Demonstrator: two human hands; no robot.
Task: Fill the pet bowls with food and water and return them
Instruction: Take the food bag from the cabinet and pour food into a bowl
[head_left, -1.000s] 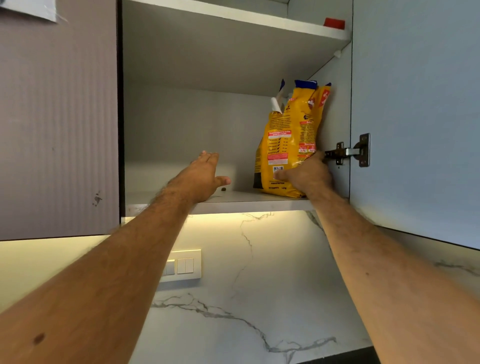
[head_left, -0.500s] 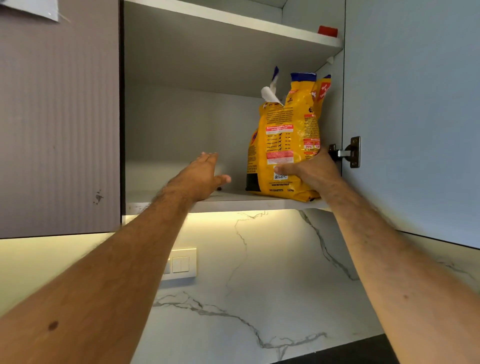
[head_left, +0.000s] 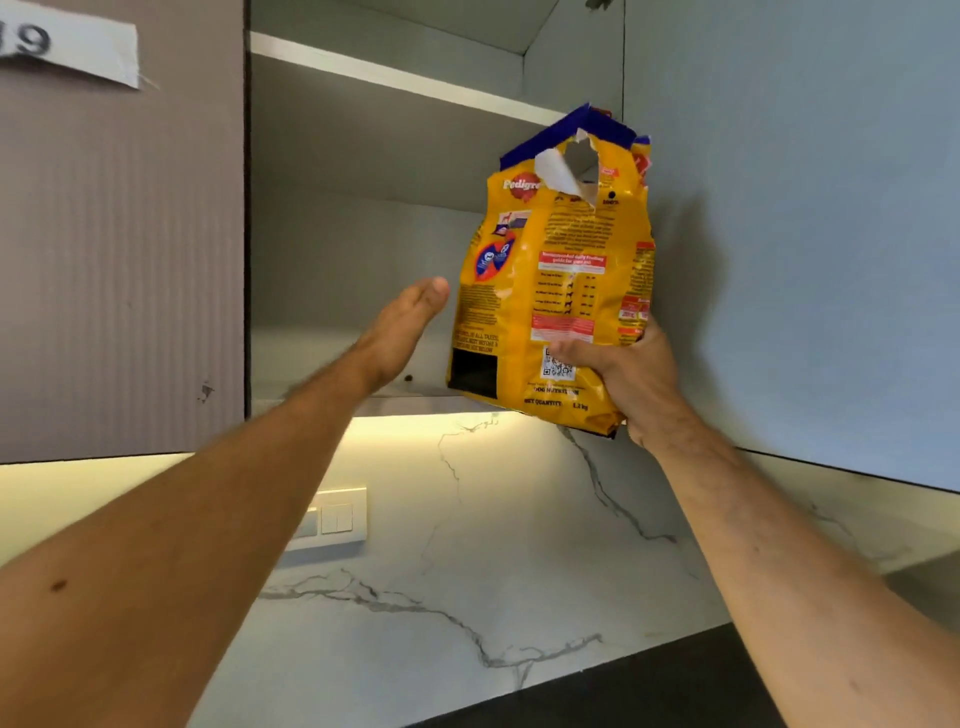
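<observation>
Half a second ago the bag (head_left: 556, 280) stood on the shelf (head_left: 332, 400) with its base at the front edge; now it is lifted clear of the shelf and out in front of the cupboard opening, tilted a little, its lower corner hanging below the shelf line. A second ago it sat deeper in, against the right wall. The right hand (head_left: 631, 379) has kept its grasp on the bag's lower right part, thumb across the printed face near the QR code, fingers hidden behind. The left hand (head_left: 402, 332) has risen off the shelf edge and now hovers flat and released, fingers straight, just beside the bag's left side; whether it touches is not clear.

The bag is glossy yellow plastic film, crinkled, with a dark blue top band, red panels and fine print too small to read. Its top is torn open, a ragged white-lined flap curling round a hole.

The cupboard is smooth pale laminate; the open door (head_left: 805, 234) at right is matte grey-blue and hides the hinge. The closed door (head_left: 119, 260) at left is finely ribbed, with a white label (head_left: 72, 47) cut off by the frame. Below, a veined marble backsplash (head_left: 467, 545) carries a switch plate (head_left: 332, 519), partly hidden by the left forearm. A dark tabletop (head_left: 649, 686) shows at bottom.
</observation>
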